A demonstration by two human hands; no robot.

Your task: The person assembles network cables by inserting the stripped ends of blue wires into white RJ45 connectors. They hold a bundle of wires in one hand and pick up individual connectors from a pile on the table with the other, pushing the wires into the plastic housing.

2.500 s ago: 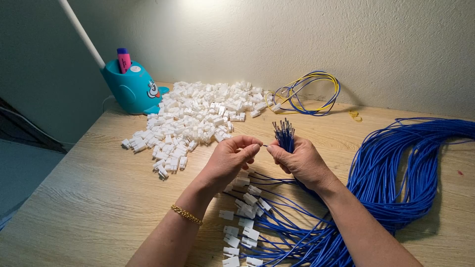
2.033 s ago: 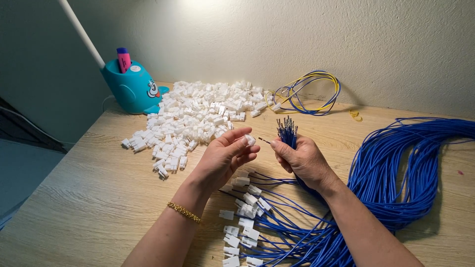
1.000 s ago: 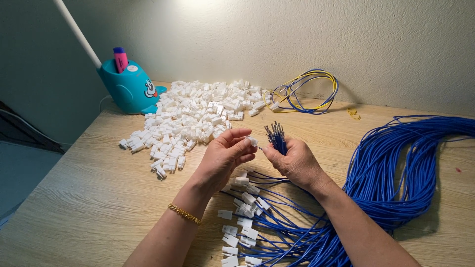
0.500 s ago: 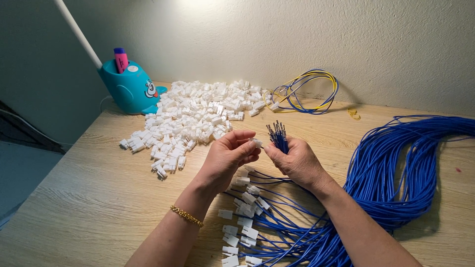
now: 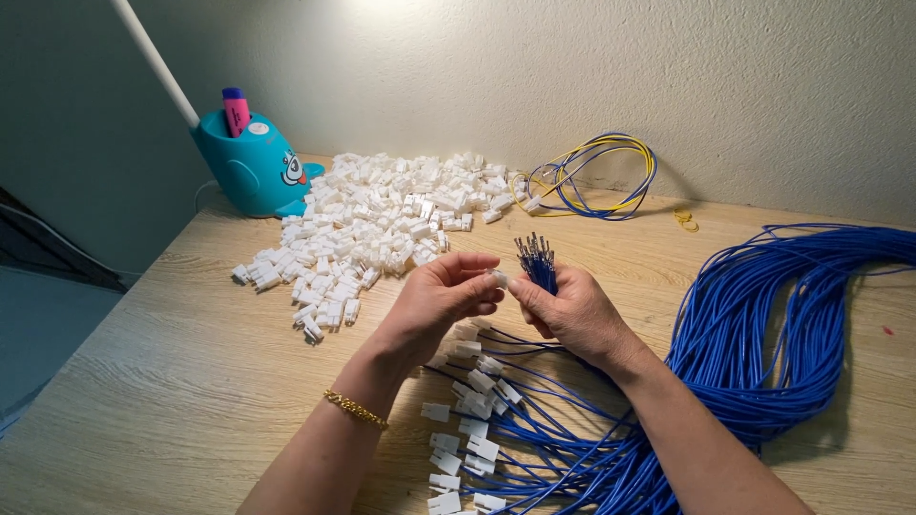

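Over the wooden table (image 5: 143, 381): both hands met above the desk's middle, fingertips almost touching.
Left hand (image 5: 434, 305): it was closed in a pinch on one small white connector (image 5: 496, 278), held up between thumb and fingers; a gold bracelet (image 5: 355, 408) sat on the wrist.
Right hand (image 5: 572, 310): it was closed around a tuft of blue wire ends (image 5: 537, 259), their metal tips standing upright above the fist, with thumb and forefinger reaching toward the connector.
Blue wire bundle (image 5: 792, 324): it swept from the right edge down under the right forearm.
Finished leads (image 5: 472, 420): blue wires already carrying white housings lay fanned on the table just below the hands.
Loose connector pile (image 5: 372, 224): a heap of white housings lay beyond the hands, near a teal pen holder (image 5: 250, 167) with a pink marker.
Yellow-and-blue wire loop (image 5: 596, 172): it was coiled by the wall, well apart from the hands.
Risk: a metal tip could probably bend or miss the housing's opening if it met the connector at an angle.
Risk: the pinch covered little of the connector, so it might slip and drop among the finished leads.
Risk: the crowded tuft could let a neighbouring wire snag or pull free.
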